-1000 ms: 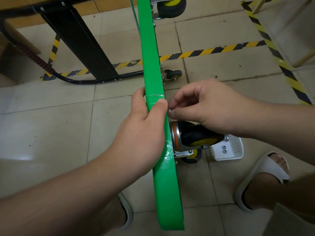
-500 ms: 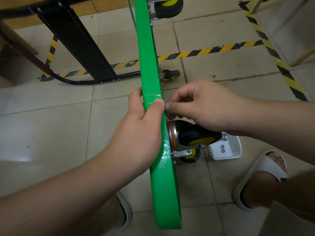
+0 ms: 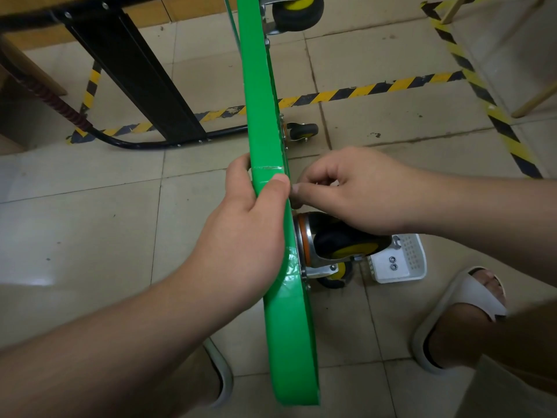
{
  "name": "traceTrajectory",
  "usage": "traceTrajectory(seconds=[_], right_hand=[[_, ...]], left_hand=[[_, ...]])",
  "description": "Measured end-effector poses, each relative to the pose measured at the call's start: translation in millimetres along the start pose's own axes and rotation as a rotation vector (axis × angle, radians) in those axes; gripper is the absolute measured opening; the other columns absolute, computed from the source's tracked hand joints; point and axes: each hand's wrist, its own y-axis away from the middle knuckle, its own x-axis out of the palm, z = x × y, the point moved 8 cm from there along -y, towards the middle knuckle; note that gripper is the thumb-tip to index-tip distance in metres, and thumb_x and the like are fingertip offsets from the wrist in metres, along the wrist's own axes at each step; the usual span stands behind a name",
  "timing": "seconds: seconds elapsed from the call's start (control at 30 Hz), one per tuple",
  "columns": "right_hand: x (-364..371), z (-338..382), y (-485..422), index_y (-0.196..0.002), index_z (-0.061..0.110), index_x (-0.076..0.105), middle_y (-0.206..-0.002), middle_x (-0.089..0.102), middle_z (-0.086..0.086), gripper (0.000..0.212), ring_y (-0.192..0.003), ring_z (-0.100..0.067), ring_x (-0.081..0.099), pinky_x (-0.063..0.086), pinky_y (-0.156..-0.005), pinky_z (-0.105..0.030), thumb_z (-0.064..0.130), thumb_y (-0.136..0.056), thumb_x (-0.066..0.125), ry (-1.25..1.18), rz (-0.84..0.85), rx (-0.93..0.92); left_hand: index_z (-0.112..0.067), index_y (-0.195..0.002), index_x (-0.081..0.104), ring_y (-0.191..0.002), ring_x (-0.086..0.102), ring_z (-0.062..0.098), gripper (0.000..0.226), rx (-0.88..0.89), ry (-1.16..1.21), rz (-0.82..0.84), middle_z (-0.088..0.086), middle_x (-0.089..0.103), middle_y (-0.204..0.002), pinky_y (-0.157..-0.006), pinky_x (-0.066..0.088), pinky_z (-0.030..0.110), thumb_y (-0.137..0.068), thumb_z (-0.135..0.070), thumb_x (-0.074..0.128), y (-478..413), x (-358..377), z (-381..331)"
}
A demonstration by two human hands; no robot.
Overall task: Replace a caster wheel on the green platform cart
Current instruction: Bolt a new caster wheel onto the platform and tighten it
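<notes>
Since a second ago my right fingertips have drawn in against the underside of the cart, just beside my left thumb, and my left hand keeps its grip at the same spot.

Tiled floor [image 3: 90,230]: fills the view, crossed at 1 to 2 o'clock by striped yellow-and-black tape [image 3: 361,92].

Cart [image 3: 286,327]: green, stood on its long edge, running from 12 o'clock down to 6 o'clock, its underside facing 3 o'clock.

Table frame [image 3: 135,79]: black, slanting in from 11 o'clock, well apart from my hands.

Left hand [image 3: 250,233]: enters from 8 o'clock and is clamped on the upper edge of the cart, thumb on the near face, fingers wrapped over the far side.

Right hand [image 3: 352,191]: enters from 3 o'clock, fingers curled, thumb and forefinger pinched together at the cart's underside. Whether anything sits between them I cannot tell.

Wheel [image 3: 346,244]: black tyre with a yellow hub in a metal fork, standing out from the underside directly under my right hand, at 4 o'clock from my left thumb.

Sandal [image 3: 461,303]: white, on my foot at 4 o'clock.

Basket [image 3: 413,260]: small, white, on the floor just beyond the wheel at 3 o'clock of it.

Nuts [image 3: 393,263]: two, lying in the basket.
</notes>
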Motion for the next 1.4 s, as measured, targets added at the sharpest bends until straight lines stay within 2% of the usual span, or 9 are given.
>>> traceTrajectory(seconds=[0.13,0.33,0.53,0.67,0.87,1.0,1.13,1.3,1.4], right_hand=[[5.0,-5.7,-3.0,-0.093,0.012,0.075,-0.045,0.046,0.008,0.050,-0.040,-0.005,0.042,0.032,-0.038,-0.013,0.054,-0.099,0.048,-0.040,0.025,0.036],[-0.8,1.6,-1.9,-0.090,0.024,0.070,-0.088,0.074,-0.001,0.018,-0.083,-0.018,0.068,0.057,-0.079,-0.039,0.040,-0.094,0.065,-0.214,-0.090,-0.035],[2.6,1.4,0.8,-0.093,0.020,0.073,-0.086,0.076,0.000,0.010,-0.080,-0.012,0.072,0.056,-0.071,-0.017,0.016,-0.085,0.076,-0.312,0.067,-0.025],[0.4,0.2,2.3,-0.093,0.026,0.074,-0.085,0.072,0.010,0.008,-0.079,-0.001,0.066,0.051,-0.069,-0.011,0.033,-0.090,0.071,-0.162,0.011,-0.035],[5.9,6.1,-0.2,-0.094,0.009,0.073,-0.091,0.070,-0.014,0.054,-0.083,-0.026,0.066,0.054,-0.077,-0.043,0.052,-0.100,0.041,0.053,0.002,-0.038],[-2.8,5.7,1.9,-0.101,0.025,0.068,-0.089,0.067,0.008,0.013,-0.082,-0.009,0.063,0.052,-0.072,-0.030,0.033,-0.094,0.061,-0.108,-0.054,-0.051],[-1.6,8.8,3.5,-0.096,0.023,0.067,-0.085,0.068,0.010,0.017,-0.077,-0.007,0.065,0.054,-0.072,-0.020,0.017,-0.082,0.076,-0.146,-0.008,-0.111],[-2.0,5.3,3.0,-0.095,0.028,0.071,-0.084,0.069,0.012,0.008,-0.077,-0.001,0.064,0.051,-0.066,-0.014,0.034,-0.090,0.070,-0.094,-0.019,-0.085],[0.5,3.0,2.4,-0.094,0.028,0.074,-0.078,0.068,0.009,0.028,-0.070,-0.003,0.061,0.044,-0.058,-0.017,0.048,-0.098,0.055,0.032,-0.004,-0.042]], left_hand=[[-0.046,-0.144,0.032,-0.062,0.052,-0.023,0.040,0.000,0.017,-0.010,-0.019,0.056,-0.084,-0.045,0.038,0.001,-0.104,-0.046,0.034,-0.9,-0.7,1.0],[-0.047,-0.143,0.031,-0.058,0.051,-0.023,0.040,0.006,0.008,-0.006,-0.018,0.054,-0.082,-0.044,0.037,0.000,-0.104,-0.046,0.034,-0.3,-0.7,0.3],[-0.047,-0.141,0.032,-0.061,0.054,-0.020,0.037,0.005,0.003,-0.006,-0.015,0.056,-0.082,-0.044,0.039,0.002,-0.104,-0.046,0.034,-1.4,-1.4,2.1],[-0.045,-0.143,0.032,-0.061,0.052,-0.023,0.039,0.007,0.010,-0.005,-0.017,0.056,-0.083,-0.046,0.038,0.000,-0.104,-0.046,0.034,-1.5,-1.0,1.6],[-0.045,-0.143,0.032,-0.060,0.053,-0.021,0.040,0.014,0.019,-0.001,-0.017,0.055,-0.082,-0.044,0.039,0.002,-0.104,-0.046,0.034,-0.5,-1.0,0.4],[-0.044,-0.141,0.034,-0.064,0.055,-0.019,0.038,0.019,0.023,-0.001,-0.015,0.056,-0.081,-0.047,0.040,0.001,-0.103,-0.046,0.035,-0.5,-1.6,0.2],[-0.044,-0.140,0.036,-0.064,0.053,-0.021,0.037,0.014,0.015,-0.008,-0.016,0.056,-0.083,-0.047,0.038,0.001,-0.103,-0.046,0.035,-1.7,-1.4,1.4],[-0.046,-0.142,0.031,-0.062,0.052,-0.024,0.039,0.009,0.016,-0.002,-0.018,0.054,-0.085,-0.045,0.038,0.001,-0.104,-0.047,0.033,-0.3,-0.6,0.8],[-0.046,-0.144,0.031,-0.059,0.052,-0.022,0.040,0.011,0.019,-0.005,-0.016,0.055,-0.083,-0.044,0.038,0.000,-0.104,-0.047,0.034,-0.3,-0.3,-0.3]])
